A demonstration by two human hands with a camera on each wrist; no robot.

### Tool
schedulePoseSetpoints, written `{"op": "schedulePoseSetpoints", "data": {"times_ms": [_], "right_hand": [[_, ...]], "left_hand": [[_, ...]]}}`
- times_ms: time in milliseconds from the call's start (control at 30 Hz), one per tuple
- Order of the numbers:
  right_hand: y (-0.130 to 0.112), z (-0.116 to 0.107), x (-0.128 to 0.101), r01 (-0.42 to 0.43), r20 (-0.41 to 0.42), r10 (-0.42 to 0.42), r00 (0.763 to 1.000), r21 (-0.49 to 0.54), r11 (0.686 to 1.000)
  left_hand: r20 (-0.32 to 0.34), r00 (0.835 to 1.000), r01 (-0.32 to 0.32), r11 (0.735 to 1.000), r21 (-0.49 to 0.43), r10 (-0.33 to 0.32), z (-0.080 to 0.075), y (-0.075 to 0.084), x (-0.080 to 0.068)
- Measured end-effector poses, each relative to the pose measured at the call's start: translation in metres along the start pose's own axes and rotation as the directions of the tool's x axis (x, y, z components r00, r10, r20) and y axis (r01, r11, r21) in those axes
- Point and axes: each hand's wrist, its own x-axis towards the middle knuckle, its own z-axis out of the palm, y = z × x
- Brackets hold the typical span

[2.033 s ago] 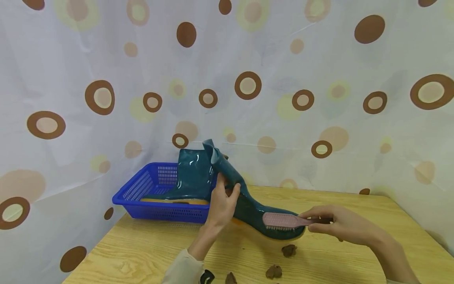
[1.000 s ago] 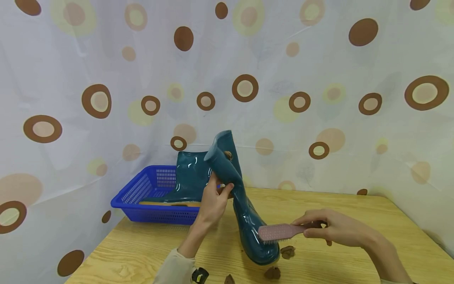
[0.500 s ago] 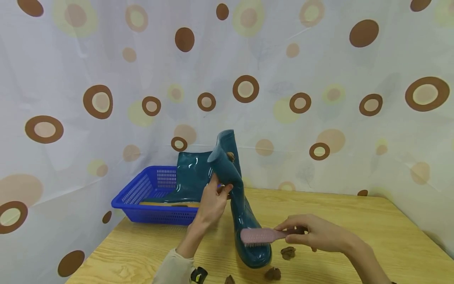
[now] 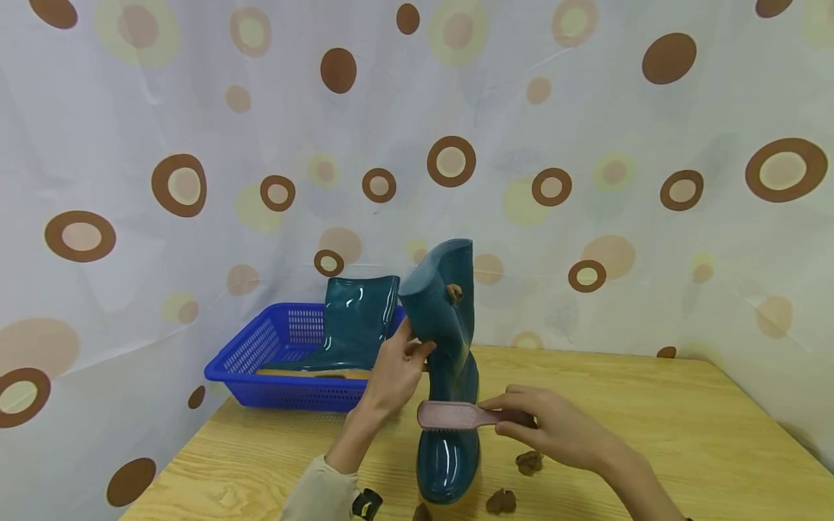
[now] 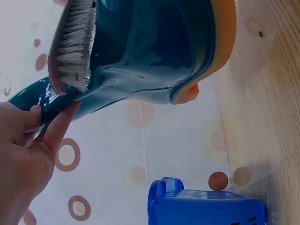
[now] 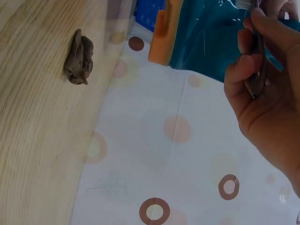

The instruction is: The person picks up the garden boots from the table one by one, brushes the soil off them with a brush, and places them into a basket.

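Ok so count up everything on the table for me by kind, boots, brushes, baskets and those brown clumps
Boots: 2, one held by the left hand, one in the basket
Brushes: 1, in the right hand
Baskets: 1
Brown clumps: 3 in view
Total: 7

We saw bright, even light with soft shadows on the tabletop (image 4: 651, 405). Glare streaked the glossy boot (image 4: 448, 449), and both wrist views were soft and bent at their edges.
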Motion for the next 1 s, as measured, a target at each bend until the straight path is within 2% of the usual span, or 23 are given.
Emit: {"op": "schedulePoseSetpoints", "data": {"times_ms": [100,200,233,300,433,533,667,767,833,1000], "right_hand": [[0.0,-0.001,-0.002,-0.007,0.135,-0.008,0.991,0.113,0.994],[0.0,-0.007,-0.007,-0.054,0.255,-0.002,0.967,0.213,0.976],[0.0,-0.009,-0.009,-0.057,0.261,-0.002,0.965,0.218,0.974],[-0.001,-0.013,-0.01,-0.057,0.222,0.019,0.975,0.168,0.984],[-0.002,-0.016,-0.009,-0.032,0.083,0.028,0.996,0.039,0.999],[-0.003,-0.014,-0.007,-0.021,0.011,0.021,1.0,-0.016,1.0],[-0.006,-0.006,-0.002,-0.008,-0.034,0.006,0.999,-0.07,0.998],[-0.01,0.007,0.005,-0.004,-0.018,0.002,1.0,-0.144,0.99],[-0.011,0.015,0.009,0.005,0.024,0.0,1.0,-0.168,0.986],[-0.013,0.023,0.011,0.047,0.183,-0.034,0.982,-0.067,0.997]], "left_hand": [[0.007,1.0,-0.014,1.0,0.023,0.013,0.001,0.0,0.001],[-0.003,0.999,-0.045,0.997,0.065,0.045,0.002,0.0,0.0],[-0.005,0.998,-0.057,0.995,0.076,0.058,0.002,0.0,0.0],[-0.015,0.996,-0.09,0.99,0.106,0.092,0.001,-0.001,0.0],[-0.032,0.989,-0.137,0.98,0.144,0.143,0.001,-0.002,0.001],[-0.039,0.988,-0.139,0.978,0.154,0.147,0.003,-0.001,0.002],[-0.032,0.99,-0.134,0.98,0.148,0.14,0.007,0.003,0.002],[-0.025,0.988,-0.148,0.977,0.154,0.154,0.011,0.005,0.001],[-0.025,0.986,-0.159,0.974,0.161,0.165,0.012,0.004,0.001],[-0.039,0.981,-0.182,0.968,0.172,0.191,0.013,0.001,0.001]]}}
